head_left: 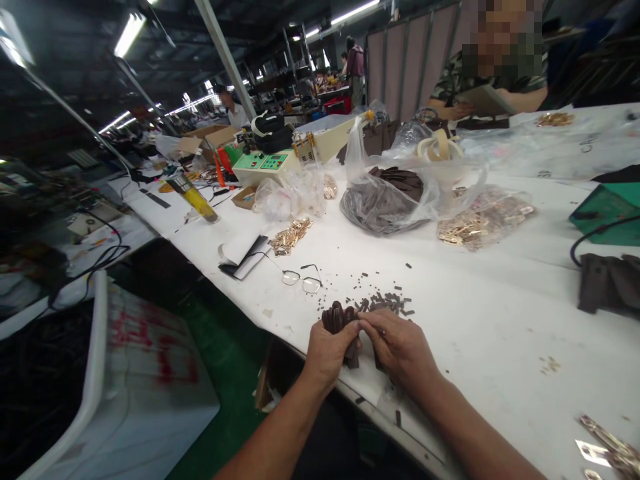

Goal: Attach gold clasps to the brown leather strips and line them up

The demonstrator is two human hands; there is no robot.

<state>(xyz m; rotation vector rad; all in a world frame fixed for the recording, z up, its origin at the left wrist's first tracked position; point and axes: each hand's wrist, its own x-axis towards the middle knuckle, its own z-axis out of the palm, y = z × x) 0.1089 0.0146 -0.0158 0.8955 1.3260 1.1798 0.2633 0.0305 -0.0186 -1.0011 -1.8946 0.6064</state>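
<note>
My left hand [327, 350] is closed around a bundle of dark brown strips [336, 319], looped at the top, near the table's front edge. Thumb and fingers of my right hand [397, 340] pinch together against the left thumb, at the side of the bundle. A dark strip hangs below the right fingers; what lies between its fingertips is too small to make out. Just beyond both hands lies a scatter of small dark brown pieces [387, 303]. Eyeglasses [302, 281] rest on the table to the left of these pieces.
On the white table [500, 300] are gold metal parts [291, 237], a plastic bag of brown strips [385, 200], a bag of gold parts [483, 217] and a notebook [245, 257]. A white bin [150, 373] stands at left. Across the table sits a person [493, 80].
</note>
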